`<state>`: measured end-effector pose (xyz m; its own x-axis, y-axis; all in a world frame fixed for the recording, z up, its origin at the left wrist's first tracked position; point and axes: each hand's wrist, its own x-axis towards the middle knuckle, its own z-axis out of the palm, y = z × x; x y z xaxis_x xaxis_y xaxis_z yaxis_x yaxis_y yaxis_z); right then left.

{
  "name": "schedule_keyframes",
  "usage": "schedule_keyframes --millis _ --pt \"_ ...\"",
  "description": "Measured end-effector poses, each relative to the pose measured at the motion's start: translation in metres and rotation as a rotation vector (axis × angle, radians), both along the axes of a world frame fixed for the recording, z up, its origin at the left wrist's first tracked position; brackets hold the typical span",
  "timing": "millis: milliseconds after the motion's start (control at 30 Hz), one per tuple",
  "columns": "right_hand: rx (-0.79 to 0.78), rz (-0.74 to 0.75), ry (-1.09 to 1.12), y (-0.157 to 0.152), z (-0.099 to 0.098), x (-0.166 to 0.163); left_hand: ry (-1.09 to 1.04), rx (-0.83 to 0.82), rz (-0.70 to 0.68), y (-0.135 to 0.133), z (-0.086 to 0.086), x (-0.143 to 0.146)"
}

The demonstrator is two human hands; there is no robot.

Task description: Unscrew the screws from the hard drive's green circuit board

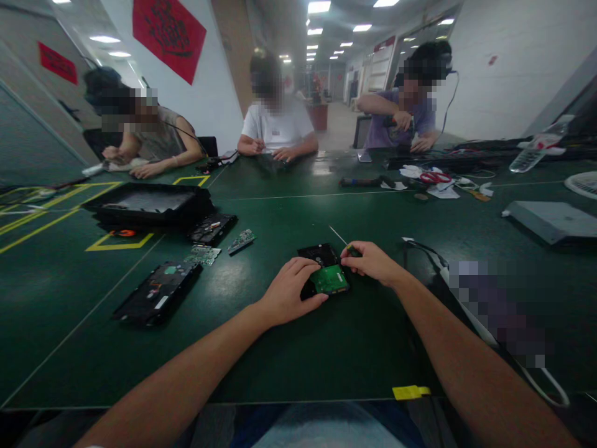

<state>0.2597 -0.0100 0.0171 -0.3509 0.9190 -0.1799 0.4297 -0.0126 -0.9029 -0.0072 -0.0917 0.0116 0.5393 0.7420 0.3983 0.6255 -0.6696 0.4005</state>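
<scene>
A black hard drive [321, 254] with a green circuit board [332, 280] on its upper face lies on the table in front of me. My left hand [296, 287] rests over its left side, fingers curved onto the top edge and thumb along the near edge, gripping it. At the drive's right edge, my right hand [368, 262] pinches a screwdriver [339, 236]. Its thin metal shaft points up and to the left, away from the board. The fingers cover most of the handle.
Left of the drive lie loose circuit boards [242, 241], black drive-like units [158, 292] and a black tray [149, 202]. A power strip [466, 305] with cables lies right of my arm. Farther right are a grey box [553, 221] and a bottle [541, 146]. Three people sit across the table.
</scene>
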Motion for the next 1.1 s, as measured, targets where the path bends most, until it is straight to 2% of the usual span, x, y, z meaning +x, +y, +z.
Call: schedule_keyframes --millis 533,800,1000,1100 --pt "0.03 0.092 -0.04 -0.009 0.006 -0.005 0.022 0.035 0.012 0.002 -0.003 0.011" --pt "0.339 0.134 -0.279 -0.01 0.009 -0.008 0.017 0.006 0.021 0.004 -0.005 0.01" --pt "0.364 0.121 -0.303 -0.01 0.009 -0.008 0.01 0.015 0.024 0.004 -0.008 0.01" --pt "0.308 0.082 -0.272 -0.009 0.007 -0.007 0.004 0.024 0.027 0.005 -0.01 0.011"
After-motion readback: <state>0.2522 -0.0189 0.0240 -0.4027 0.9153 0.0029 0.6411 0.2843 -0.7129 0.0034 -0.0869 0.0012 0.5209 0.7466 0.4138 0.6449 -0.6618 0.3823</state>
